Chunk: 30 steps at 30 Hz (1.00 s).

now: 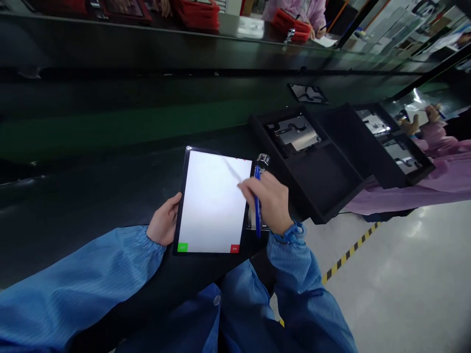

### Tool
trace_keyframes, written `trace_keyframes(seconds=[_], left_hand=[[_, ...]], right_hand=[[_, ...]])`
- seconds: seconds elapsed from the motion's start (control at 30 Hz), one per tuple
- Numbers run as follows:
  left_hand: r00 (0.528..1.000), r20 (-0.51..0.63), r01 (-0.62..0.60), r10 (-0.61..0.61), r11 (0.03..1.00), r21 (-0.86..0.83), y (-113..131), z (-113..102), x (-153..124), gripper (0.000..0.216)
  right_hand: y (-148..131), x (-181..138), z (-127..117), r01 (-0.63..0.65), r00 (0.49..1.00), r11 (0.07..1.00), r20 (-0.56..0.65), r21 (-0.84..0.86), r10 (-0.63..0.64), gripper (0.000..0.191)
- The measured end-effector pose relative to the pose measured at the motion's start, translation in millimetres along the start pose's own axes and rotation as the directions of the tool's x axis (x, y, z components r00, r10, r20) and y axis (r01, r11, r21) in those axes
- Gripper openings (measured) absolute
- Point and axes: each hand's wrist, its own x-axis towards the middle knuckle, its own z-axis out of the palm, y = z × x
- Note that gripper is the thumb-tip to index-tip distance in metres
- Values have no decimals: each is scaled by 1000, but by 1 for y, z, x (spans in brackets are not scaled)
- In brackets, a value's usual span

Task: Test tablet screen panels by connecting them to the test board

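A tablet (217,201) with a lit white screen lies tilted in front of me, a green box in its lower left corner and a red box in its lower right. My left hand (165,220) grips its left edge, thumb along the frame. Over the right side of the screen, my right hand (270,198) is closed in a pinch on a thin stylus (231,170), blurred, pointing up and left. A blue pen-like stick (258,215) passes by the right fingers; whether they hold it too, I cannot tell. Behind it is a shiny metal part (262,159), partly covered.
A black divided box (320,171) holding a screen panel (296,133) stands to the right, with another such box (395,142) beyond. A loose panel (307,93) lies at the back. A co-worker in pink (441,152) is at far right. Red stacks (195,13) sit across the bench.
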Motion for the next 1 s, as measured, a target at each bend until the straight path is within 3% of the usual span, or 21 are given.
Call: trace_keyframes(seconds=[0.07,0.13,0.37,0.53,0.67,0.8,0.9,1.0], left_hand=[[1000,-20,7,-8,999,-36,1,1,0,40],[999,-34,12,-14,998,-56,1,1,0,37],[1000,-7,-19,19,1000,-20,-1,1,0,39],[999,18,-41,41,999,-11,-1,3,-1,44],[995,98,26,-28,999,22,-3,3,-2,48],[984,143,96,-107,992,84,-5,2,-6,47],[983,109,137,-147,986,91,-5,2,-7,45],[991,89,95,-99,994,55,-3,1,-6,40]], right_hand=[[-9,-8,-11,148,989,988,-31,53,-146,24],[-13,-15,-20,173,983,982,-78,71,-168,22],[-5,-35,-32,59,993,994,-105,93,-49,8],[1,-42,-43,-35,991,977,-119,211,61,11],[-5,-14,-50,-35,997,877,-41,479,63,16],[-19,39,-34,-70,995,738,102,671,1,31],[-19,65,-13,-207,975,648,99,733,200,29],[-6,63,-1,-331,907,534,106,778,408,24]])
